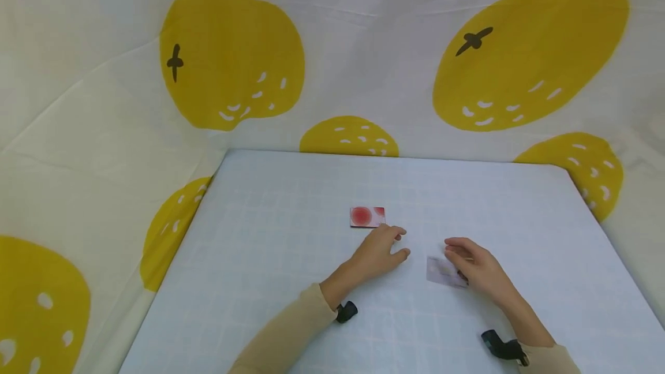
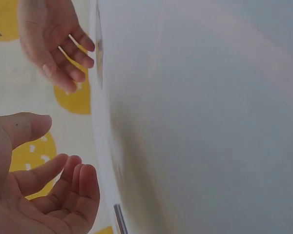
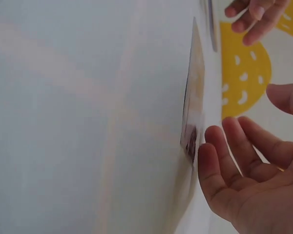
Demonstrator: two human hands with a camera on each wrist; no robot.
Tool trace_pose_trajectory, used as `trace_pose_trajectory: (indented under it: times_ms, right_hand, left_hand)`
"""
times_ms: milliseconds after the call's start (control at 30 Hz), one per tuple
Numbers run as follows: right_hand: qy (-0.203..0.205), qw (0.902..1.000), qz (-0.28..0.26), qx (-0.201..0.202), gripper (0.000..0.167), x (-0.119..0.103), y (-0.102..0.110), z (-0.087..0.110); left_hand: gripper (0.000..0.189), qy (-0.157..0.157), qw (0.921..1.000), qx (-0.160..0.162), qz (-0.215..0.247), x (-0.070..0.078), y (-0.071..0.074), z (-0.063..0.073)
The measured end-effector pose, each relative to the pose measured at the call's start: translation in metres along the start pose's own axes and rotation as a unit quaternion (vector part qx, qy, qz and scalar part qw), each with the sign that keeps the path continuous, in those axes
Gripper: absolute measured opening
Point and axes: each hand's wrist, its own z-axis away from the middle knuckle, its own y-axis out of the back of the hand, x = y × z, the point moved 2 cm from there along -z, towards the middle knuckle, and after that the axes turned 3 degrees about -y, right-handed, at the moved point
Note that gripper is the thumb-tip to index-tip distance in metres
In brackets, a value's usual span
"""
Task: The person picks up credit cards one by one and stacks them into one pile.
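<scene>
A red card (image 1: 367,216) lies flat on the pale blue gridded mat (image 1: 291,235). My left hand (image 1: 396,242) rests just in front of it, fingers relaxed, fingertips close to the card's near right corner. In the left wrist view this hand (image 2: 63,151) holds nothing. A pale card (image 1: 444,271) lies to the right. My right hand (image 1: 456,251) hovers over its right edge. The right wrist view shows the pale card (image 3: 193,107) edge-on, with my loosely bent fingers (image 3: 212,156) beside its corner; whether they touch it is unclear.
The mat covers a table whose far edge (image 1: 395,157) and sides meet a white cloth with large yellow fruit prints (image 1: 234,56). Beige sleeves (image 1: 280,333) come in from the bottom, with a black camera mount (image 1: 503,346) at the right wrist.
</scene>
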Motion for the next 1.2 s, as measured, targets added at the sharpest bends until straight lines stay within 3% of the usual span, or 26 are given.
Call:
trace_pose_trajectory:
  times_ms: [267, 567, 867, 1200]
  right_hand:
    - [0.001, 0.9984, 0.056, 0.01, 0.043, 0.021, 0.015, 0.01]
    - [0.015, 0.9948, 0.1, 0.006, 0.047, 0.036, 0.02, 0.013]
    - [0.028, 0.9906, 0.134, 0.004, 0.055, 0.041, 0.016, 0.014]
    - [0.006, 0.9892, 0.147, -0.002, 0.053, 0.037, 0.012, 0.016]
  left_hand:
    - [0.043, -0.033, 0.9949, -0.077, -0.055, 0.024, -0.019, -0.015]
    - [0.047, -0.022, 0.9861, -0.142, -0.084, 0.035, -0.034, -0.024]
    - [0.052, -0.022, 0.9801, -0.158, -0.117, 0.032, -0.039, -0.023]
    - [0.049, -0.017, 0.9769, -0.158, -0.143, 0.033, -0.04, -0.025]
